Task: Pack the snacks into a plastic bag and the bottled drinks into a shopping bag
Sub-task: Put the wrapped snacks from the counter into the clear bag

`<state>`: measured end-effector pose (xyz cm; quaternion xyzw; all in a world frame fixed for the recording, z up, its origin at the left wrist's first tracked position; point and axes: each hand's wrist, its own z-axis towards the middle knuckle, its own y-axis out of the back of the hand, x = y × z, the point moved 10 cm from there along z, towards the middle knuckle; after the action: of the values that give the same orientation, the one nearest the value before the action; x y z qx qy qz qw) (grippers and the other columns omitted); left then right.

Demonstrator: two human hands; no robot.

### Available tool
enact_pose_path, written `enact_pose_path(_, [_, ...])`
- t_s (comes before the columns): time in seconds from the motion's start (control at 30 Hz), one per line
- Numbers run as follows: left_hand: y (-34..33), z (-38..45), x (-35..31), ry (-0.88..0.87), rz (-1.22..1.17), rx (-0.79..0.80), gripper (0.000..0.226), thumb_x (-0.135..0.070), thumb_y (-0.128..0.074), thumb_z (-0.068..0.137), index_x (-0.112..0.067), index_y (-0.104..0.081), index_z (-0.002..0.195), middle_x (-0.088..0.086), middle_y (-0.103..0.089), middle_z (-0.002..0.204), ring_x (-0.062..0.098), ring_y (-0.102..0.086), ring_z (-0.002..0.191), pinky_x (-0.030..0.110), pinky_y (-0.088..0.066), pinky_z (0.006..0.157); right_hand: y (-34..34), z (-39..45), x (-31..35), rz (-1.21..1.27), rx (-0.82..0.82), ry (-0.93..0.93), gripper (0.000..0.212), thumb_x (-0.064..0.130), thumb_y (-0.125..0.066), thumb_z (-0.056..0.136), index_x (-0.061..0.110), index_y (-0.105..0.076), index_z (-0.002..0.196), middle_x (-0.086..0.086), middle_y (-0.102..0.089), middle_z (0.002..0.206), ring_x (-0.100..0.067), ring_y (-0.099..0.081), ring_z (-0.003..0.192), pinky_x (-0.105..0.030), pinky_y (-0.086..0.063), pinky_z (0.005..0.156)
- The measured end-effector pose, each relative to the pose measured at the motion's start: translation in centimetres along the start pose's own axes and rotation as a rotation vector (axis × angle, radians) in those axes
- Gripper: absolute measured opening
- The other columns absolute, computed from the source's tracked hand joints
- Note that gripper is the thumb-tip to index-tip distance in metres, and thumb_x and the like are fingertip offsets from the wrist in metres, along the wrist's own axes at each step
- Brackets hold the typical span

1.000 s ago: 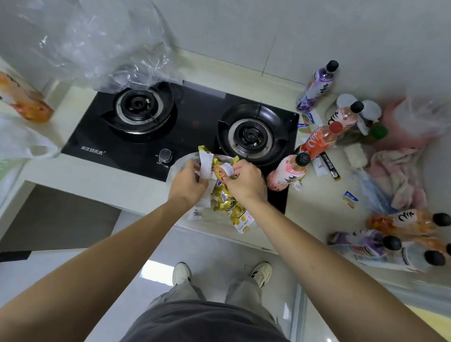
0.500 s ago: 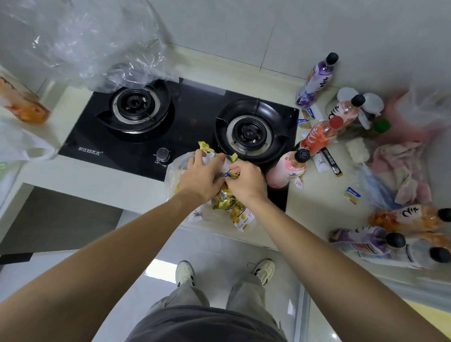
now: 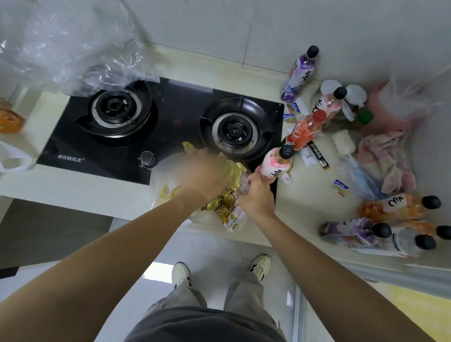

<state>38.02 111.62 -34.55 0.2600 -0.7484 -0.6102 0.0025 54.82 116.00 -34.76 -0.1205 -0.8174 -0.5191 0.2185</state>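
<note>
A clear plastic bag [image 3: 163, 186] holding gold snack packets [image 3: 224, 206] lies at the counter's front edge, partly on the black stove [image 3: 169, 121]. My left hand [image 3: 206, 175] is blurred above the bag's top; its grip is unclear. My right hand [image 3: 257, 196] pinches crinkled plastic at the bag's right side, just below a standing pink bottle [image 3: 275, 165]. Behind it stand a red bottle [image 3: 302, 130], another pink bottle [image 3: 327, 103] and a purple bottle [image 3: 297, 75]. Several bottles [image 3: 400, 206] lie at the right.
A large clear plastic bag [image 3: 56, 36] hangs over the left burner. A white bag [image 3: 3, 156] and an orange bottle [image 3: 2, 117] are at the far left. A pink cloth [image 3: 387, 158] and small sachets [image 3: 339, 187] lie right of the stove.
Both hands were pinching the bag's top together. Now my left hand sweeps fast across the bag and my right hand has shifted right toward the pink bottle.
</note>
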Motion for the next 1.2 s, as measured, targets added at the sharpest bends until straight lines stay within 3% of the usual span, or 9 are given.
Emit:
enact_pose_path(0.07, [-0.8,0.0,-0.5,-0.017,0.036,0.032,0.072,-0.079,-0.052,0.086,-0.048,-0.038,0.149,0.008,-0.019,0.163,0.035,-0.01,0.153,0.065,-0.033,0.114,-0.2,0.5,-0.3,0.038,0.01,-0.043,0.002,0.012,-0.067,0.091,0.011,-0.065,0.092,-0.006,-0.067,0.093,-0.033,-0.067,0.088,-0.034,-0.047,0.068])
enact_pose_path(0.17, [-1.7,-0.1,-0.8,-0.043,0.119,0.053,0.073,-0.081,-0.055,0.082,-0.048,-0.04,0.146,0.007,-0.019,0.161,0.035,-0.01,0.153,0.067,-0.033,0.112,0.1,0.9,-0.9,0.14,-0.033,-0.088,0.025,0.007,-0.06,0.093,0.017,-0.063,0.07,0.0,-0.068,0.087,-0.03,-0.069,0.087,-0.032,-0.049,0.068])
enact_pose_path(0.3, [-2.3,-0.5,-0.8,-0.065,0.178,0.052,0.074,-0.073,-0.064,0.081,-0.046,-0.039,0.145,0.008,-0.018,0.16,0.036,-0.009,0.152,0.068,-0.034,0.112,1.1,0.7,-1.3,0.24,-0.08,-0.111,0.013,0.003,-0.054,0.095,0.009,-0.065,0.089,-0.005,-0.067,0.104,-0.023,-0.058,0.09,-0.031,-0.042,0.071])
enact_pose_path(0.47, [-2.3,-1.1,-0.4,-0.067,0.198,0.015,0.075,-0.07,-0.066,0.083,-0.045,-0.035,0.146,0.009,-0.017,0.16,0.036,-0.011,0.152,0.064,-0.036,0.112,1.8,0.1,-0.4,0.34,-0.141,-0.096,0.015,-0.002,-0.047,0.09,0.011,-0.054,0.087,-0.012,-0.061,0.105,-0.021,-0.052,0.081,-0.035,-0.041,0.069])
enact_pose_path(0.63, [-2.3,-1.5,0.2,-0.06,0.186,0.004,0.073,-0.063,-0.07,0.083,-0.042,-0.037,0.144,0.009,-0.017,0.162,0.038,-0.013,0.152,0.061,-0.039,0.111,2.7,-0.2,1.2,0.445,-0.178,-0.032,0.011,0.003,-0.043,0.102,0.007,-0.053,0.1,-0.006,-0.052,0.098,-0.002,-0.042,0.079,-0.022,-0.036,0.061])
enact_pose_path(0.77, [-2.3,-1.8,0.8,-0.061,0.194,0.017,0.074,-0.064,-0.07,0.082,-0.041,-0.036,0.144,0.01,-0.017,0.162,0.038,-0.015,0.151,0.062,-0.039,0.111,1.4,1.1,1.9,0.457,-0.088,0.05,0.006,0.012,-0.05,0.103,0.009,-0.055,0.104,-0.011,-0.057,0.11,-0.013,-0.051,0.093,-0.037,-0.046,0.09])
enact_pose_path(0.9, [-2.2,-2.4,1.2,-0.111,0.129,0.002,0.071,-0.059,-0.061,0.081,-0.044,-0.036,0.146,0.01,-0.018,0.163,0.04,-0.015,0.15,0.065,-0.033,0.113,-0.7,2.0,2.0,0.303,0.157,0.055,0.032,0.02,-0.08,0.088,0.017,-0.064,0.116,-0.005,-0.057,0.117,-0.019,-0.057,0.105,-0.032,-0.048,0.09])
enact_pose_path(1.07, [-2.0,-2.9,1.4,-0.142,0.102,0.037,0.082,-0.081,-0.049,0.078,-0.05,-0.028,0.151,0.008,-0.008,0.168,0.039,-0.007,0.154,0.066,-0.023,0.118,2.1,1.4,3.5,-0.012,-0.042,0.272,0.016,-0.004,-0.067,0.086,0.011,-0.073,0.087,-0.001,-0.065,0.089,-0.023,-0.063,0.093,-0.038,-0.055,0.081])
enact_pose_path(1.2, [-2.9,-3.1,1.8,-0.172,0.198,0.133,0.111,-0.087,-0.065,0.066,-0.053,-0.009,0.156,0.005,0.011,0.169,0.038,0.008,0.156,0.066,-0.014,0.122,3.1,0.1,3.8,-0.155,-0.116,0.37,0.016,-0.005,-0.063,0.091,0.01,-0.067,0.093,-0.003,-0.055,0.099,-0.027,-0.058,0.092,-0.037,-0.042,0.074])
